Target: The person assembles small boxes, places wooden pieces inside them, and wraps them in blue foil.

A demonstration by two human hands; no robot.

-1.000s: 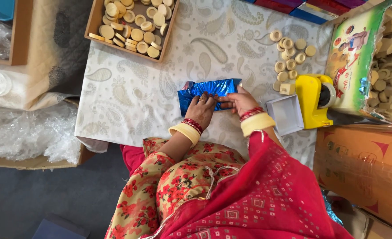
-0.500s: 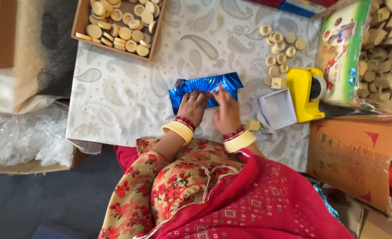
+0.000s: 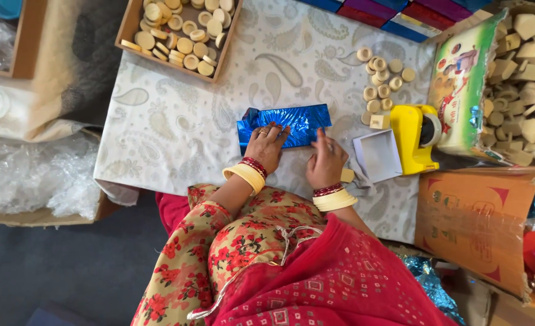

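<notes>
A long packet wrapped in shiny blue foil (image 3: 291,122) lies on the paisley tablecloth (image 3: 177,130). My left hand (image 3: 266,147) rests flat on the packet's left half, fingers spread over the foil. My right hand (image 3: 326,160) presses its fingertips on the lower right edge of the foil. Both wrists wear yellow and red bangles. A small cream block (image 3: 347,175) lies beside my right wrist.
A cardboard tray of round cream discs (image 3: 180,33) sits at the back left. Loose discs (image 3: 382,78) lie behind a yellow tape dispenser (image 3: 413,139) and a small white open box (image 3: 379,156). A box of cream blocks (image 3: 530,84) stands at the right, clear plastic bags (image 3: 32,175) at the left.
The view shifted slightly. My hands stay on the blue foil packet; the right hand has slid toward its lower right edge.
</notes>
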